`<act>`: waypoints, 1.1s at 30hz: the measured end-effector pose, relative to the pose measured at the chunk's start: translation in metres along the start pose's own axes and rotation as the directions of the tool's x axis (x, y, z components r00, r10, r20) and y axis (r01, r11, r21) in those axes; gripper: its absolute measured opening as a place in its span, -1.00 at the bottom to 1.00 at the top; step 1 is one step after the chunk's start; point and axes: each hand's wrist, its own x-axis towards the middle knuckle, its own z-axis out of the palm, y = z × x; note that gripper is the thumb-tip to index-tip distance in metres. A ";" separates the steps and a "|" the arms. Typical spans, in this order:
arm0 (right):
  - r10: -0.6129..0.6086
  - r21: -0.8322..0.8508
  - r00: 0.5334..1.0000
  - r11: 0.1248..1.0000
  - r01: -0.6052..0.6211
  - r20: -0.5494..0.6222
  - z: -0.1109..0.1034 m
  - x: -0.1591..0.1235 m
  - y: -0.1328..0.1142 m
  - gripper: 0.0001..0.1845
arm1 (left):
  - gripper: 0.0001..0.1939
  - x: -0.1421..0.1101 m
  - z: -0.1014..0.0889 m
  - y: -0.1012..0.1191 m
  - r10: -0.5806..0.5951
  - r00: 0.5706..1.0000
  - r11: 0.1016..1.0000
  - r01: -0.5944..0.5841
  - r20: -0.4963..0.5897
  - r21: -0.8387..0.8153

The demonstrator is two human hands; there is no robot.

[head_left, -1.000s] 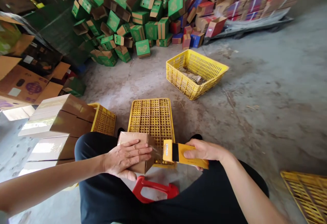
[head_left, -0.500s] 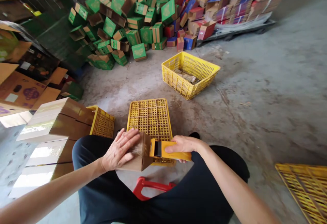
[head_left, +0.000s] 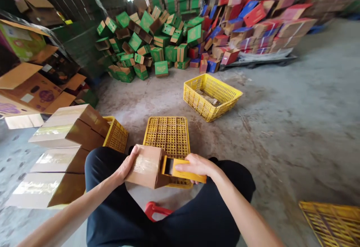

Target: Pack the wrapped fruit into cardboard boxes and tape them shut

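My left hand [head_left: 127, 169] grips a small brown cardboard box [head_left: 144, 164] by its left side, the thumb along the top edge and the other fingers partly hidden. Shiny clear tape lies across the box's top. A yellow tape dispenser [head_left: 188, 170] with a black band is held in my right hand [head_left: 197, 164], its front end against the right side of the box. Under the box is an upturned yellow plastic crate [head_left: 168, 134], its grid bottom facing up.
Taped cardboard boxes [head_left: 60, 160] are stacked at my left by another yellow crate [head_left: 116, 134]. An open yellow basket [head_left: 212, 97] stands ahead. Green boxes [head_left: 161, 68] and red and blue cartons [head_left: 230, 56] pile up behind. A red handle-like frame [head_left: 153, 209] shows between my legs.
My left hand has slid from flat on the box's top to its left side, baring the tape. The dispenser has moved left against the box's right side. The view has tilted up.
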 end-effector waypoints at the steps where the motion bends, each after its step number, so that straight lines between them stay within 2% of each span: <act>1: -0.006 -0.001 1.000 1.000 0.006 -0.008 0.004 -0.003 -0.004 -0.55 | -0.06 -0.002 -0.002 -0.002 -0.017 1.000 0.999 0.017 0.001 -0.048; 5: 0.020 -0.065 0.999 0.998 -0.022 -0.028 0.004 -0.020 -0.032 -0.52 | -0.06 0.002 0.005 -0.013 -0.063 0.995 0.963 0.082 0.082 -0.257; 8: 0.126 -0.156 0.990 0.979 -0.135 -0.063 -0.007 -0.030 -0.054 -0.50 | -0.09 0.024 0.022 -0.023 -0.045 0.990 0.920 0.094 0.136 -0.380; 10: 0.195 -0.188 0.977 0.960 -0.209 -0.088 -0.011 -0.029 -0.061 -0.51 | -0.08 0.045 0.033 -0.031 -0.074 0.989 0.925 0.116 0.127 -0.362; 11: 0.217 -0.178 0.971 0.956 -0.232 -0.099 -0.011 -0.026 -0.062 -0.52 | -0.12 0.055 0.036 -0.034 -0.048 0.995 0.939 0.076 0.089 -0.337; 13: 0.228 -0.111 0.970 0.965 -0.236 -0.086 -0.005 -0.011 -0.059 -0.53 | -0.19 0.073 0.036 -0.039 0.087 0.996 0.970 -0.087 -0.011 -0.229; 14: 0.226 -0.046 0.968 0.972 -0.232 -0.106 0.001 0.000 -0.057 -0.54 | -0.20 0.079 0.032 -0.040 0.170 0.984 0.973 -0.175 -0.044 -0.149; 17: 0.242 -0.096 0.966 0.963 -0.251 -0.096 0.019 0.044 -0.056 -0.55 | -0.15 0.091 0.011 -0.037 0.334 0.940 0.942 -0.330 -0.070 0.063; 20: 0.264 -0.185 0.963 0.946 -0.268 -0.042 0.033 0.089 -0.066 -0.52 | -0.15 0.091 -0.017 -0.029 0.503 0.863 0.849 -0.485 -0.039 0.209; 22: 0.293 -0.245 0.956 0.926 -0.286 -0.009 0.034 0.111 -0.074 -0.51 | -0.18 0.089 -0.034 -0.026 0.614 0.787 0.731 -0.595 0.059 0.334; 23: 0.311 -0.269 0.951 0.916 -0.299 0.002 0.032 0.117 -0.077 -0.51 | -0.20 0.087 -0.041 -0.027 0.654 0.740 0.646 -0.654 0.157 0.394; 25: 0.332 -0.279 0.943 0.907 -0.316 0.010 0.026 0.123 -0.081 -0.50 | -0.22 0.085 -0.050 -0.033 0.672 0.613 0.428 -0.779 0.415 0.458; 27: 0.337 -0.269 0.941 0.908 -0.322 0.010 0.022 0.121 -0.081 -0.49 | -0.13 0.083 -0.053 -0.045 0.616 0.490 0.230 -0.861 0.616 0.454; 28: 0.338 -0.270 0.941 0.907 -0.323 0.010 0.021 0.119 -0.081 -0.49 | -0.06 0.083 -0.053 -0.051 0.584 0.458 0.166 -0.876 0.670 0.454; 30: 0.350 -0.278 0.937 0.901 -0.333 0.013 0.021 0.115 -0.079 -0.49 | 0.04 0.085 -0.053 -0.062 0.548 0.449 0.099 -0.873 0.706 0.478; 33: 0.363 -0.286 0.931 0.896 -0.340 0.032 0.025 0.113 -0.076 -0.48 | 0.03 0.090 -0.054 -0.072 0.546 0.450 0.068 -0.864 0.706 0.499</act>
